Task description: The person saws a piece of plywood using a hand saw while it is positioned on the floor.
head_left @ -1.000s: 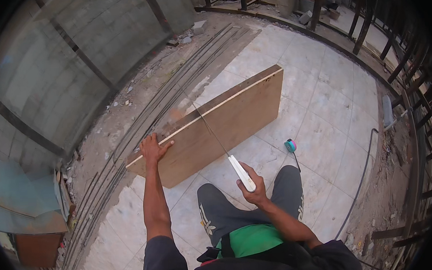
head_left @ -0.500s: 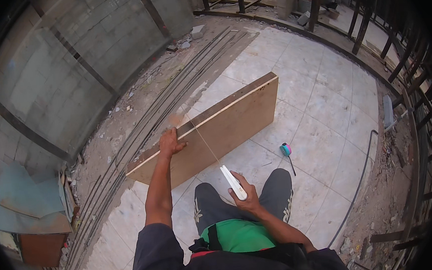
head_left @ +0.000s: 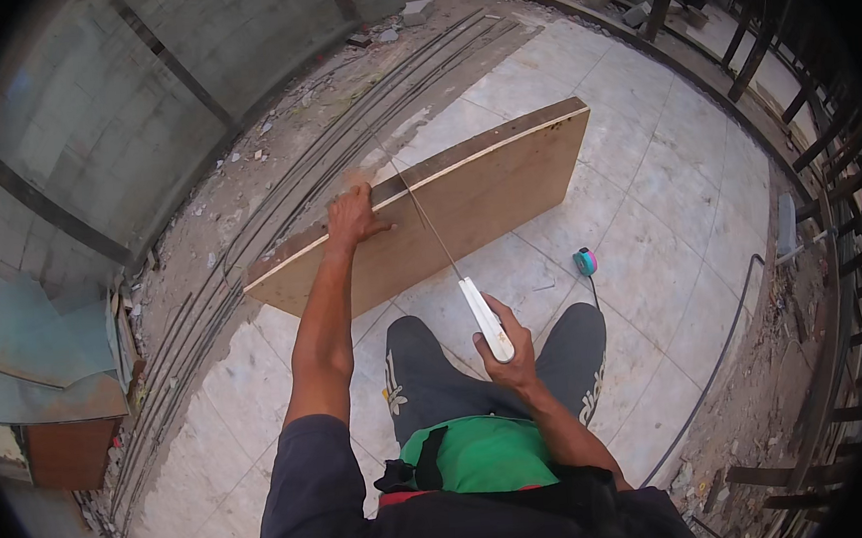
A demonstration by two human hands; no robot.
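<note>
A thick wooden panel (head_left: 505, 182) stands on its long edge on the tiles, slanting from near left to far right. My left hand (head_left: 353, 217) grips its top edge, fingers over the top and thumb on the near face. In my right hand (head_left: 509, 341) is a handsaw (head_left: 484, 317), held by its white handle. The thin blade, seen almost edge-on, crosses the panel's top edge just right of my left hand. How deep it sits in the wood I cannot tell. My knees are bent on the near side of the panel.
A teal and pink tape measure (head_left: 584, 261) lies on the tiles to the right. Long metal rods (head_left: 182, 354) run along the left beside a grey block wall (head_left: 182, 136). Broken sheets (head_left: 47, 346) lean at far left. A dark hose (head_left: 713, 374) curves along the right.
The view has shifted, so the panel, both hands and the tape measure appear higher and slightly to the right. Both hands keep their holds; the saw blade still lies across the panel.
</note>
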